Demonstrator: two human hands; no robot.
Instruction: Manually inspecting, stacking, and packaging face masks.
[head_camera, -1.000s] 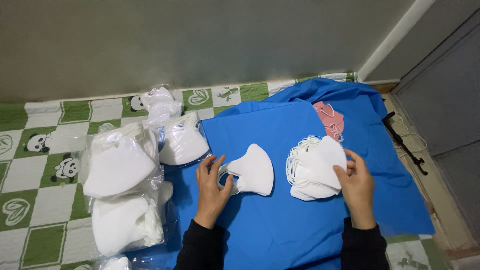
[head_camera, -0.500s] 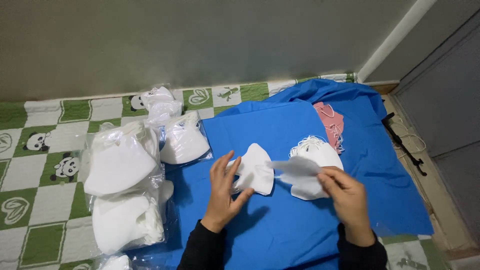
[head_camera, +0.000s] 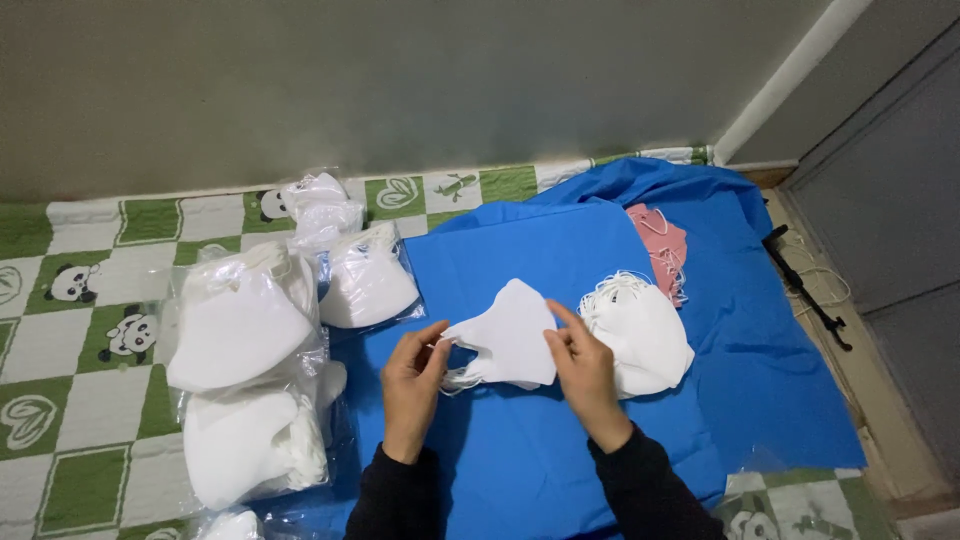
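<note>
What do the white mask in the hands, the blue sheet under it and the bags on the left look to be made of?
White mask: looks like soft, matte nonwoven fabric; it holds a folded shape, with thin cord loops.
Blue sheet: likely thin nonwoven or plastic-like cloth, with a slight sheen and soft creases.
Bags: clear glossy plastic film, wrinkled, with glare.

We have a single view, worn on the head, looking steeply down and forward at the floor from close range. Our hands enter from the bottom edge over a blue sheet; the wall fills the top of the picture.
</note>
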